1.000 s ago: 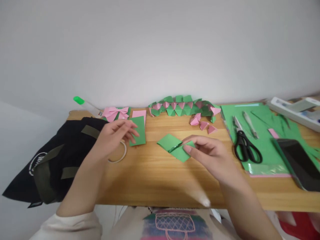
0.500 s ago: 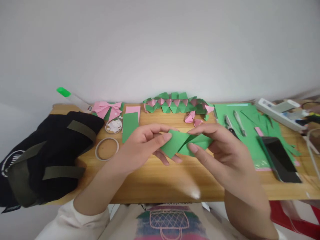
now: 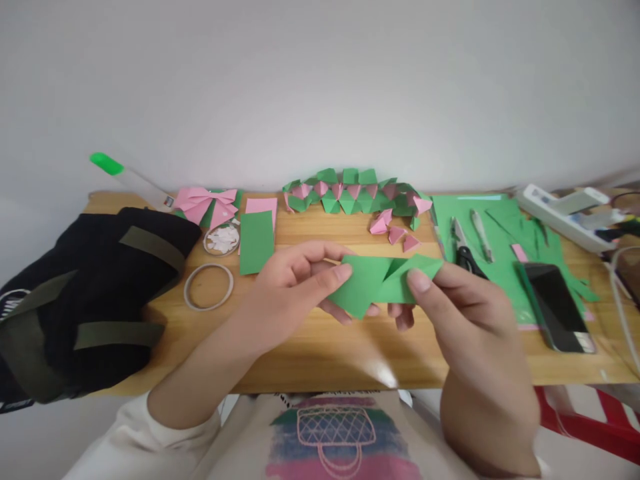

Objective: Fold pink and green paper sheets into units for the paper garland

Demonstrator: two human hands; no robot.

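Observation:
A folded piece of green paper is stretched between my two hands, above the front of the wooden table. My left hand pinches its left end, thumb on top and fingers behind. At the right end, my right hand grips a slanted folded flap under its thumb. A dark gap shows between the folds near the middle. Beyond the hands lies a garland of folded green and pink paper, with several small pink folded pieces in front of it.
On the left are a black bag, a tape ring, a dish of white scraps, a pink bow and green sheets. To the right lie scissors, a cutter, a phone and a power strip.
My right hand has shifted right and its thumb now presses further along the flap. The green paper is spread wider and flatter. The whole view has tilted slightly.

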